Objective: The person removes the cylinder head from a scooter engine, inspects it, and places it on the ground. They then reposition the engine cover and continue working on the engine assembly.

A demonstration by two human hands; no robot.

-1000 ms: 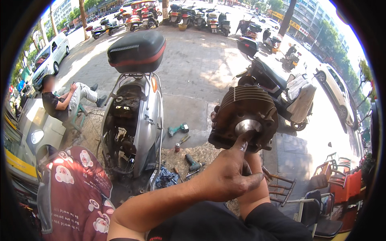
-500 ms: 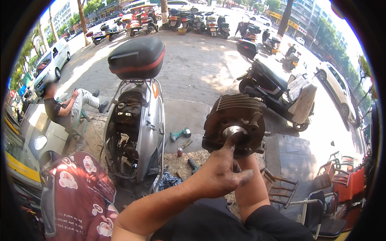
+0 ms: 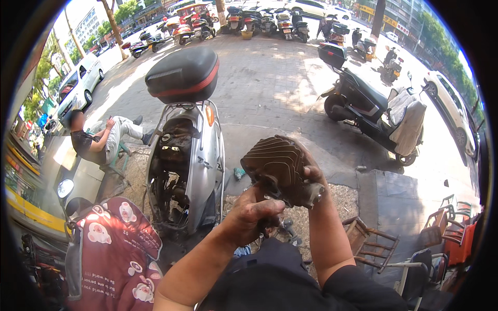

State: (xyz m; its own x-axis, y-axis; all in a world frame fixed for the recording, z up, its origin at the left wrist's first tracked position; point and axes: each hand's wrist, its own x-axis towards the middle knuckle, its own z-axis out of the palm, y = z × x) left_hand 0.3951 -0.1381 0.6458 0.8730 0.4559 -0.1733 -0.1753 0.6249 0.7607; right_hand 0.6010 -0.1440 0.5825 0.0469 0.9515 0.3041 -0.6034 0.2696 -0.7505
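Observation:
A dark, greasy, finned engine cylinder (image 3: pixel 275 163) is held in front of me, its fins turned upward. My right hand (image 3: pixel 313 173) grips its right side, the thumb over the near face and the fingers behind. At the lower left edge, my left hand (image 3: pixel 251 212) is closed against the cylinder, its thumb pointing right beneath it. Some of the left fingers are hidden under the part, and the bore is out of sight. Both hands have dark grease on them.
Left of my hands stands a silver scooter (image 3: pixel 199 171) with an opened body and a black top box (image 3: pixel 182 75). A maroon padded cover (image 3: pixel 111 249) lies near left. A seated person (image 3: pixel 98 140) is beyond it. Wooden stools (image 3: pixel 371 243) and a parked scooter (image 3: pixel 368 111) are at right.
The cylinder has tipped over, so its fins show instead of its bore. My left hand has moved left and down, its finger out of the bore. The right hand has come into sight.

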